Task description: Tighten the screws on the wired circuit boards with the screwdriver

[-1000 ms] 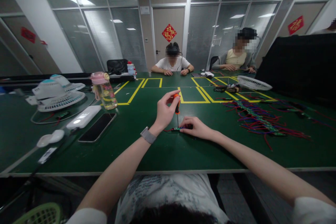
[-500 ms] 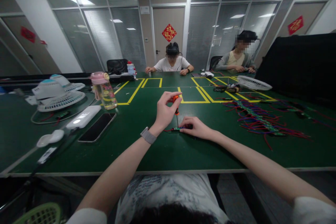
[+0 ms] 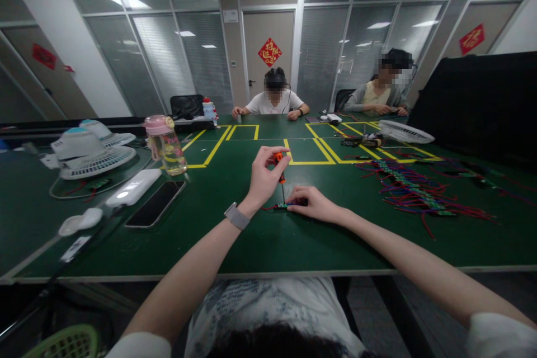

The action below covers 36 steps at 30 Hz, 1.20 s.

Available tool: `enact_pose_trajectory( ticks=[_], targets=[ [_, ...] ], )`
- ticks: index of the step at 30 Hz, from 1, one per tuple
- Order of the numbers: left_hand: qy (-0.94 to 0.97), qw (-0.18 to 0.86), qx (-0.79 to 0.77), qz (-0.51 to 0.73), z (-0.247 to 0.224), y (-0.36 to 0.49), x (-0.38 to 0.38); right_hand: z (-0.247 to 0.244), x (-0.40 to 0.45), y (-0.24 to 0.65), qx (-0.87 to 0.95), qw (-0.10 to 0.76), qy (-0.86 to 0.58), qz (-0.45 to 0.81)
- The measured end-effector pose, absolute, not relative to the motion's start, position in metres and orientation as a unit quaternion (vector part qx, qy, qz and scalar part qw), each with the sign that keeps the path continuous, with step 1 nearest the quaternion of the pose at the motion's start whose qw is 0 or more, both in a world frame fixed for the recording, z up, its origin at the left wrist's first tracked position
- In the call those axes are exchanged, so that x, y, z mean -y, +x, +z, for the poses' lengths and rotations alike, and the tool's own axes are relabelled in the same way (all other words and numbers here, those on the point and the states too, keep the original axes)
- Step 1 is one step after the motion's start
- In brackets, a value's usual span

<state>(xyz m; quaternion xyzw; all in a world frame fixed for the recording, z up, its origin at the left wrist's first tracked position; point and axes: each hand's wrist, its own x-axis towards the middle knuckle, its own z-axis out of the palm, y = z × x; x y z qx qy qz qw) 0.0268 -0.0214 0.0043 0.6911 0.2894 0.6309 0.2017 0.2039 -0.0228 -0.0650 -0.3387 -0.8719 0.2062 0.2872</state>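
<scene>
My left hand (image 3: 265, 172) is closed around the orange-and-black handle of a screwdriver (image 3: 281, 170), with a grey-banded watch on that wrist. The screwdriver stands nearly upright, its thin shaft pointing down at a small green circuit board (image 3: 282, 206). Whether the tip sits in a screw or terminal is too small to make out. My right hand (image 3: 312, 203) pinches the right end of that board against the green table (image 3: 251, 249). A red wire leaves the board's left side; darker wires lie under my right fingers.
Right of my hands lies a long row of green boards with red and blue wires (image 3: 413, 187). To the left are a phone (image 3: 156, 204), a white power bank (image 3: 133, 186), a pink-lidded bottle (image 3: 165, 145) and white fans (image 3: 98, 159). Two people sit across the table.
The screwdriver handle has shifted slightly and turned within my left fingers, leaning a little more to the left. My right hand and the circuit board stay in place.
</scene>
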Motion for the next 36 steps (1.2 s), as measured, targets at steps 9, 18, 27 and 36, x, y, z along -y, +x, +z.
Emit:
enact_pose_trajectory(
  ticks=[9, 18, 27, 36],
  targets=[
    [0.663, 0.319, -0.271, 0.621, 0.0039, 0.0280, 0.0189, -0.0639, 0.0239, 0.2033, 0.870, 0.289, -0.341, 0.210],
    [0.675, 0.205, -0.297, 0.644, 0.0030, 0.0257, 0.0190, -0.0649, 0.0235, 0.2036, 0.870, 0.288, -0.341, 0.209],
    [0.674, 0.258, -0.283, 0.632, 0.0063, 0.0263, 0.0211, -0.0640, 0.0243, 0.2034, 0.869, 0.288, -0.343, 0.209],
    [0.683, 0.232, -0.283, 0.633, 0.0044, 0.0257, 0.0213, -0.0648, 0.0231, 0.2035, 0.872, 0.288, -0.337, 0.208]
  ],
)
